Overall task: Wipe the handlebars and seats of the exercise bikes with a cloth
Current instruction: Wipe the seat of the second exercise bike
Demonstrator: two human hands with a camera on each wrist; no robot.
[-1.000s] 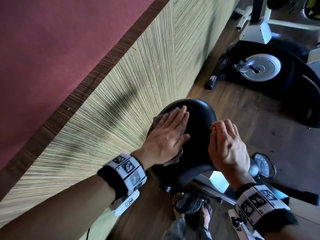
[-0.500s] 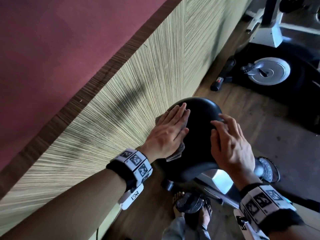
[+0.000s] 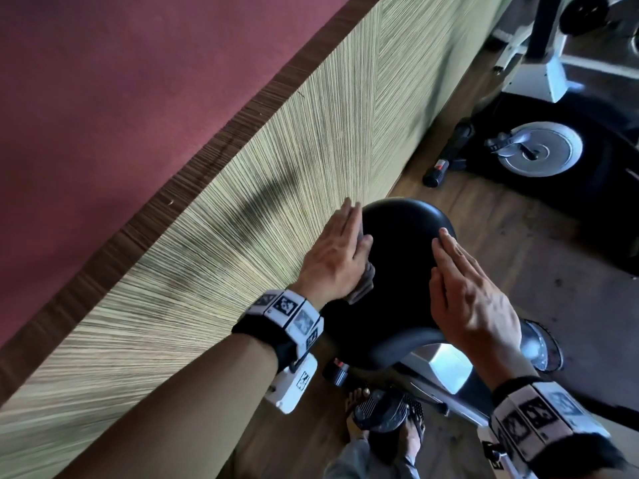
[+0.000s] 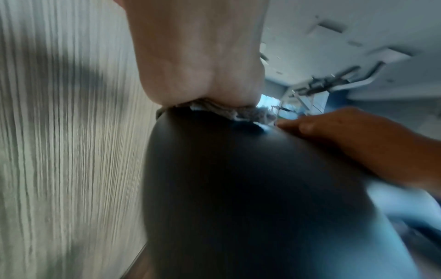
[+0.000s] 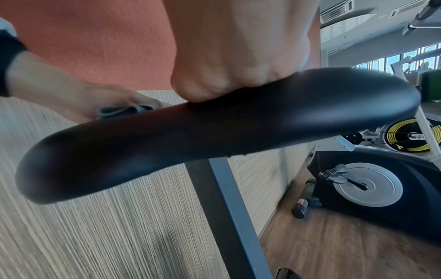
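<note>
A black bike seat (image 3: 401, 250) sits on a dark post (image 5: 226, 203) beside the wall. My left hand (image 3: 337, 252) lies flat with straight fingers on the seat's left edge, pressing a grey cloth (image 3: 363, 288) under the palm; the cloth (image 4: 226, 111) bunches between palm and seat (image 4: 250, 188). My right hand (image 3: 466, 288) rests flat on the seat's right side, fingers straight, holding nothing. In the right wrist view its heel (image 5: 226, 75) presses the seat (image 5: 214, 136), and the cloth (image 5: 124, 110) shows under the left hand.
A striped wall panel (image 3: 242, 219) stands close on the left. A second exercise bike (image 3: 553, 157) with a silver crank disc stands ahead on the wooden floor (image 3: 501, 243). Below the seat are a pedal (image 3: 383, 409) and my sandalled feet.
My left hand slid the cloth from the seat's top toward its left edge. My right hand's fingers straightened and lie flat. The head view shifted slightly.
</note>
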